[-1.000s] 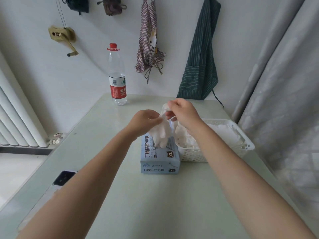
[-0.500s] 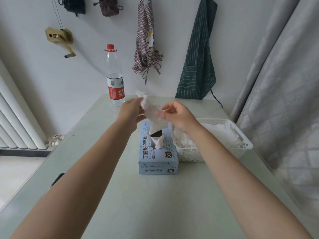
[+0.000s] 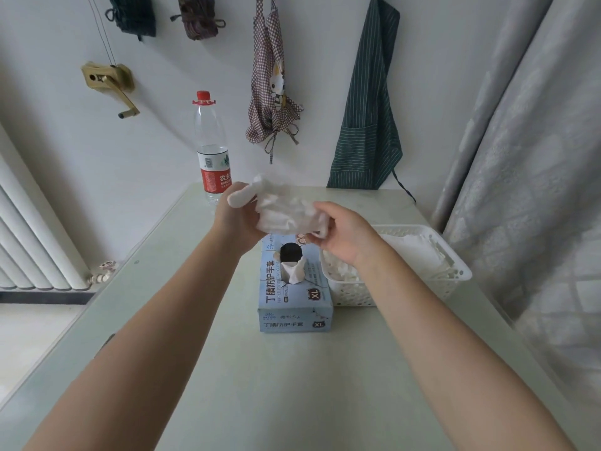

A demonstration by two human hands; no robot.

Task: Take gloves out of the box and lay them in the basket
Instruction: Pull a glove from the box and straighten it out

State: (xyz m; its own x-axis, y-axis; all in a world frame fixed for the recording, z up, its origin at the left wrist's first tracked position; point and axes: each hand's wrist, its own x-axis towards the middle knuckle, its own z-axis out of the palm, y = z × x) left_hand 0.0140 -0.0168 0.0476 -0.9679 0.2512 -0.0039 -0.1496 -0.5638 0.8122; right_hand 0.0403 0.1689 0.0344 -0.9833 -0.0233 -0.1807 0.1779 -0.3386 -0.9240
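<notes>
The fingers of the left hand (image 3: pixel 239 219) are hidden behind the crumpled white glove (image 3: pixel 283 211) it grips; the right hand (image 3: pixel 344 237) covers the glove's right end and the far left corner of the basket (image 3: pixel 455 278); the right forearm hides part of the basket's gloves; the box (image 3: pixel 296 297) has small print too fine to read; a dark object (image 3: pixel 109 341) at the desk (image 3: pixel 292 385) edge is mostly hidden by the left arm; both arms are cut off by the lower edge.

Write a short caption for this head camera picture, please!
Both hands, left and right, hold a white glove above the glove box, beside the basket.
</notes>
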